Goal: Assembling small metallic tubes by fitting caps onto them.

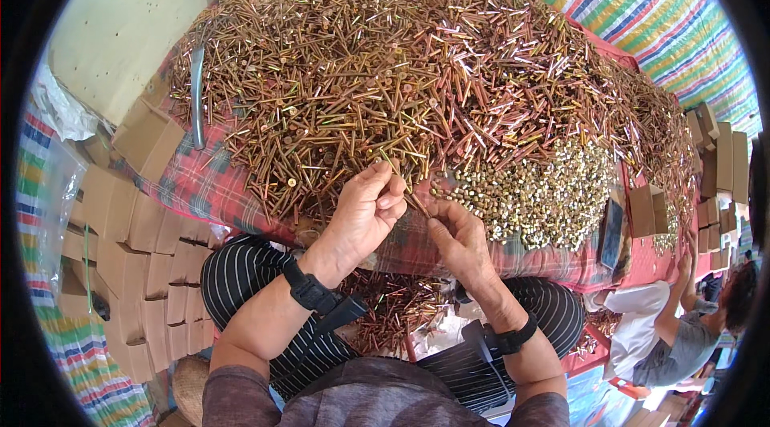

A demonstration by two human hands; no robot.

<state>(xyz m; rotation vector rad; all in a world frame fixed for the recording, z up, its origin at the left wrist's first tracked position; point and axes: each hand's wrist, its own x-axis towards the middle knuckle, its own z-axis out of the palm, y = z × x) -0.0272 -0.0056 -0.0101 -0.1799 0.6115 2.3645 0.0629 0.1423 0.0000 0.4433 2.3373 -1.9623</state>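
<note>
Over a pile of long copper- and brass-coloured bolts point(337, 106), my left hand point(365, 206) is raised, palm partly turned up. Its thumb and forefinger are pinched together, the other fingers curled; what they hold, if anything, cannot be told from the pile behind. Lower and to the right, my right hand point(461, 242) is closed at thumb and forefinger on a slim copper-coloured bolt point(417, 204), which slants up toward my left hand. Just beyond the right hand lies a heap of small brass-coloured nuts point(537, 194). Pinkish metal sleeves point(513, 82) are heaped behind the nuts.
A plaid cloth point(200, 194) covers the table's near edge. A curved metal bar point(197, 98) lies at left, a dark block point(612, 233) at right. Cardboard boxes point(120, 202) are stacked left; small open cartons point(646, 209) stand right. Another person point(682, 339) sits at the far right.
</note>
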